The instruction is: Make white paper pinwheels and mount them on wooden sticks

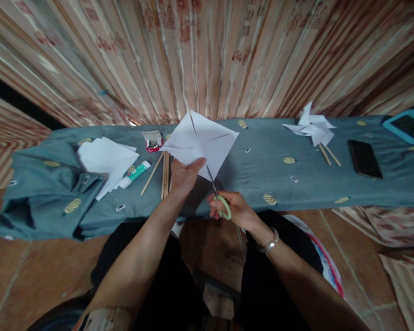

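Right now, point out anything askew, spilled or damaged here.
Nothing looks spilled. The blue-grey cloth is bunched at the left end but flatter at right, and the white paper stack on it lies unevenly fanned. The held sheet has slits, likely deliberate cuts.

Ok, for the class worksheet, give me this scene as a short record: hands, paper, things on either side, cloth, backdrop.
Left hand: holds white paper square
Right hand: holds green-handled scissors
Blades: at the paper's near corner
Paper: slits run in from other corners
Left side: paper sheets, green-and-white tube, small open box, wooden sticks
Right side: paper pinwheels (count unclear), smartphone, blue-framed device
Cloth: grey-green, pineapple print
Backdrop: striped curtain
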The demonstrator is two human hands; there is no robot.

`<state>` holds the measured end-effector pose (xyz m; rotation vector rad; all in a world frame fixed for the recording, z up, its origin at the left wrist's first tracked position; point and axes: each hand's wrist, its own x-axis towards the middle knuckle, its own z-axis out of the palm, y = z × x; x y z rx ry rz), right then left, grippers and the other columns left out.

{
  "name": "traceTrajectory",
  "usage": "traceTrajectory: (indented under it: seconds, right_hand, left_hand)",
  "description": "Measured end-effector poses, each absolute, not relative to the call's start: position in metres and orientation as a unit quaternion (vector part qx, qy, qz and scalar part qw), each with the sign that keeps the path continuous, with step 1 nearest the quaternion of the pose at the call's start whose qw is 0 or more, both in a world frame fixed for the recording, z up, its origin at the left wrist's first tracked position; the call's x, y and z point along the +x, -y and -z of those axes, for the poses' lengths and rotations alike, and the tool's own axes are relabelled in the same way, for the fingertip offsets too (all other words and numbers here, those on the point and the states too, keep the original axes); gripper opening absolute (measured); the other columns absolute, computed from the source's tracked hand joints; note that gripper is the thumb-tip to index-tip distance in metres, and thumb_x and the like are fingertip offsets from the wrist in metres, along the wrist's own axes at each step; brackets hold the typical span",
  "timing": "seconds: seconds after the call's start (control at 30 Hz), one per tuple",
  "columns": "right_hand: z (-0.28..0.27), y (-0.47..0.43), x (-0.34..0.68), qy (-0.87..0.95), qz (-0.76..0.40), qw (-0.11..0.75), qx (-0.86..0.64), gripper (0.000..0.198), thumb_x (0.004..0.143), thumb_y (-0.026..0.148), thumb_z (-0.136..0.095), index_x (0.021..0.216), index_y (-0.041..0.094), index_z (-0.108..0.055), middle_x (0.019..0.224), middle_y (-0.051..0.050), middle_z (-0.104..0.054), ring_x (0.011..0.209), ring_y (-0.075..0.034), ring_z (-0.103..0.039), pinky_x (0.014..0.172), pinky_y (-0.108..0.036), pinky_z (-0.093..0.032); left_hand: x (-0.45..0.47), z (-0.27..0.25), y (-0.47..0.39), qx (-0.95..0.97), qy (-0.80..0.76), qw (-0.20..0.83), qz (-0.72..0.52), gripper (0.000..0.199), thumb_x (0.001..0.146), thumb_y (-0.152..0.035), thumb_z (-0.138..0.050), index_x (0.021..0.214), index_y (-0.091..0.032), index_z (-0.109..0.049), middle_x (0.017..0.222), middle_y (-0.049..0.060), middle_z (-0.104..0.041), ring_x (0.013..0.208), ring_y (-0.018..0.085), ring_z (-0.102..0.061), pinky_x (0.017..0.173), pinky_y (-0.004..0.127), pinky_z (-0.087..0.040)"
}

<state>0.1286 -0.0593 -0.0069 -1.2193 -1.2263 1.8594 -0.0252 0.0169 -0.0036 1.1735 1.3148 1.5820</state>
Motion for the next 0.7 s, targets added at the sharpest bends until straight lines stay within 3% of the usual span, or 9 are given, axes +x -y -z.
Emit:
traceTrajectory:
  seconds: [0.47,0.7]
  right_hand:
    - [0.0077,0.0598,0.1273,0.453,-0.692,0.318,-0.464,0.044,0.064,0.059,-0.079,0.073,0.017,-0.066,0.055,0.002,-0.063,0.046,-0.008,-0.052,0.047,-0.022,-0.038]
    - [0.0048,0.0588,0.1281,0.455,-0.684,0.321,-0.472,0.043,0.063,0.058,-0.080,0.070,0.018,-0.066,0.054,0.002,-0.063,0.046,-0.008,-0.053,0.047,-0.021,-0.038]
  left_hand:
    - [-0.0213,0.0002,-0.0152,0.436,-0.501,0.402,-0.630,0.024,0.064,-0.031,-0.077,0.083,-0.017,-0.070,0.083,0.006,-0.076,0.085,0.025,-0.071,0.083,0.038,-0.056]
    - [-0.0216,-0.0015,-0.0139,0.441,-0.470,0.420,-0.639,0.023,0.062,-0.023,-0.074,0.085,-0.021,-0.070,0.081,0.003,-0.074,0.082,0.023,-0.069,0.081,0.035,-0.054]
